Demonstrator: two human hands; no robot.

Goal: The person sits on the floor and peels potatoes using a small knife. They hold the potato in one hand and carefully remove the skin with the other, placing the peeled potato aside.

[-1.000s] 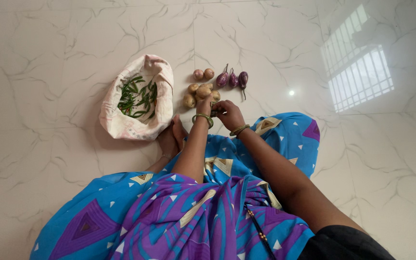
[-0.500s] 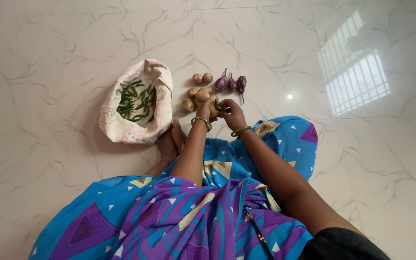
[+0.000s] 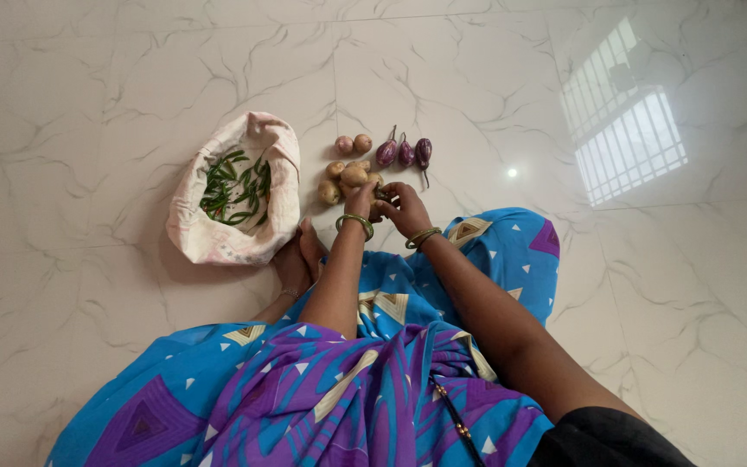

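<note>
Fingers [image 3: 388, 194] of both hands grip one potato [image 3: 377, 207] above glossy white marble floor [image 3: 88, 78].

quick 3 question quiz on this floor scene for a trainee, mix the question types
1. True or false: the cloth bag holds green chillies.
2. How many purple brinjals lie in a row on the floor?
3. Beside which heap do the left hand and right hand meet: A potatoes, B chillies, C brinjals?

Key: 1 true; 2 three; 3 A.
</note>
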